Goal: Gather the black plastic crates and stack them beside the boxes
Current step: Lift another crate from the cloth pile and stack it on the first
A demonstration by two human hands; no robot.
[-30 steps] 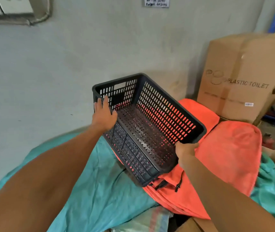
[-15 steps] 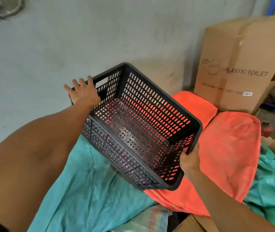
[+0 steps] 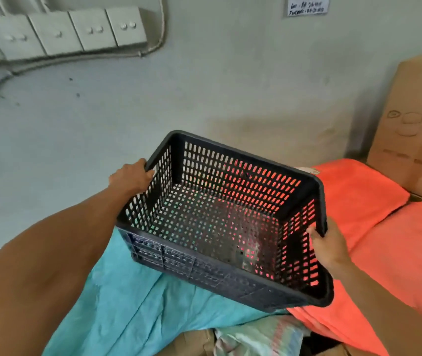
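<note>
The left hand [image 3: 130,179], open a moment ago, now grips the crate [image 3: 220,222] rim, and the crate has levelled.

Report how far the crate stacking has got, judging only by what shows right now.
Done: nothing visibly; no stack of crates shows anywhere in view. In hand: one empty black plastic crate, held in the air by both hands, the left hand on its far-left rim and the right hand on its right rim, over the teal cloth and orange cloth. Left: setting it beside the cardboard box and fetching any others.

Black slotted plastic crate [image 3: 220,222], empty, open side up, tilted, held off cloths.
</note>
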